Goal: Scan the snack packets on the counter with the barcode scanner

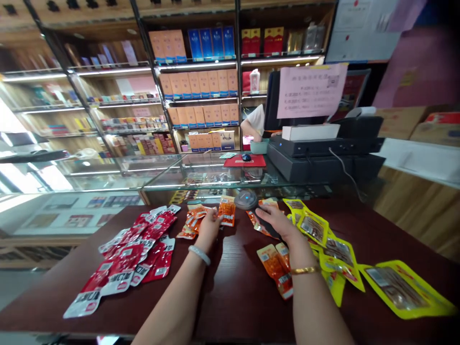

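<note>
My left hand (209, 229) pinches a small orange snack packet (227, 212) by its edge, just above the dark red-brown table. Closed around the black handle of a barcode scanner (246, 199), my right hand (278, 220) points its rounded grey head toward that packet; a small blue light shows on the head. Behind my left hand lies a pile of similar orange packets (194, 219). More orange packets (275, 268) lie beside and under my right arm. Red and white packets (125, 256) are heaped at the left, yellow-edged packets (339, 254) at the right.
A glass display counter (168, 175) stands beyond the table (223, 287). On it are a red mat (237, 162) with a mouse, and a monitor with a pink sheet (309, 91) above a black cash drawer (323, 165). Another person's arm (253, 125) reaches into a green container (259, 146).
</note>
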Demonstrator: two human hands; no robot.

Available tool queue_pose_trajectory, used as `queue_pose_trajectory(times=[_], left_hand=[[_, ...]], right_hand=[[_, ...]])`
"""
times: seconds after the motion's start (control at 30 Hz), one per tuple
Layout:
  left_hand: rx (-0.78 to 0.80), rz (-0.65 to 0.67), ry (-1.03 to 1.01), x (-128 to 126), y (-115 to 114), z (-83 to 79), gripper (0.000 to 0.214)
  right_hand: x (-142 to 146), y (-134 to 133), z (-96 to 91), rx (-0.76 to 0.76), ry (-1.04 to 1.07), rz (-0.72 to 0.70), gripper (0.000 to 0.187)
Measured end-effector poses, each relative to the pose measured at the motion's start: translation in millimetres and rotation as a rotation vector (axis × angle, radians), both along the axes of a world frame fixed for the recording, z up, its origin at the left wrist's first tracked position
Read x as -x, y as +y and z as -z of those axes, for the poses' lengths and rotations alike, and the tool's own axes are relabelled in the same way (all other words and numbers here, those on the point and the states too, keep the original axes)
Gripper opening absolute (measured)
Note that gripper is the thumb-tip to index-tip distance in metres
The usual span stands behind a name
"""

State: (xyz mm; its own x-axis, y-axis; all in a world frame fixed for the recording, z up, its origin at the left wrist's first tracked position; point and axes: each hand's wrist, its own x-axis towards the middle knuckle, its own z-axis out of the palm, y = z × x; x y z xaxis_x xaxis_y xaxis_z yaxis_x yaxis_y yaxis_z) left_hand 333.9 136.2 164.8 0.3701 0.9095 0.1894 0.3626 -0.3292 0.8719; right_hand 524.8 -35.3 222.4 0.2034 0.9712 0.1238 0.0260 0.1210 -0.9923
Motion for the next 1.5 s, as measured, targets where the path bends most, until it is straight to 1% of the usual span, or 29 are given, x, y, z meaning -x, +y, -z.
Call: queue_pose_trajectory(times=[0.1,0.2,0.3,0.4,0.47,0.5,0.57,0.6,0.63,0.67,0.7,0.8,0.93,1.0,1.03,1.1,1.2,1.33,1.47,1.5], left_hand=[[-0.044,-0.011,0.045,2,-2,-3.0,0.013],[-0.082,0.003,0.099,-1,-7,-3.7,0.012],[-0.076,0.002,0.127,-3,-10,-3.6,0.013],[-0.077,-0.037,0.171,2,-9,-9.3,0.013],[-0.107,-0.143,0.233,9,-8,-17.2,0.015],[-0.147,-0.236,0.269,13,-7,-21.6,0.017],[-0.279,-0.442,0.318,20,-7,-29.6,0.023],[-0.355,-0.521,0.323,21,-8,-32.6,0.027],[-0.422,-0.561,0.318,21,-10,-34.5,0.031],[-0.473,-0.556,0.309,19,-13,-35.3,0.033],[-0.505,-0.509,0.306,15,-16,-35.2,0.032],[-0.511,-0.253,0.344,-6,-29,-31.7,0.024],[-0.35,0.12,0.447,-43,-49,-29.9,0.026],[-0.29,0.224,0.515,-62,-58,-31.8,0.035],[-0.279,0.231,0.553,-72,-62,-32.8,0.043],[-0.289,0.177,0.63,-89,-69,-34.1,0.059],[-0.32,0.112,0.695,-109,-77,-32.9,0.075],[-0.344,0.105,0.687,-123,-80,-30.3,0.082],[-0.389,0.004,0.599,-136,-82,-31.8,0.081],[-0.387,0.001,0.595,-140,-81,-32.4,0.081]], right_hand=[[7,7,6.2,0.031,0.0,-0.01,0.039],[10,10,9.0,0.025,0.013,-0.014,0.038],[11,11,9.0,0.008,0.004,-0.008,0.04],[11,11,8.1,0.001,-0.023,0.006,0.041],[11,11,7.0,-0.005,-0.024,0.014,0.041],[11,11,6.2,-0.007,-0.016,0.014,0.042],[9,9,4.2,-0.017,0.007,0.017,0.042],[8,9,3.1,-0.03,0.015,0.025,0.042],[7,8,2.1,-0.047,0.019,0.042,0.042],[6,7,1.1,-0.067,0.025,0.072,0.042],[4,6,0.0,-0.088,0.033,0.111,0.042],[-2,1,-4.9,-0.12,0.066,0.226,0.044],[-11,-9,-17.5,-0.112,0.067,0.327,0.049],[-13,-15,-24.0,-0.098,0.049,0.361,0.049],[-14,-18,-26.2,-0.091,0.04,0.371,0.049],[-15,-26,-27.5,-0.074,0.028,0.381,0.049],[-14,-40,-22.4,-0.051,0.015,0.395,0.048],[-12,-57,-14.2,-0.043,0.015,0.43,0.047],[-6,-69,-14.7,-0.056,0.044,0.467,0.048],[-3,-71,-15.3,-0.061,0.048,0.473,0.048]])
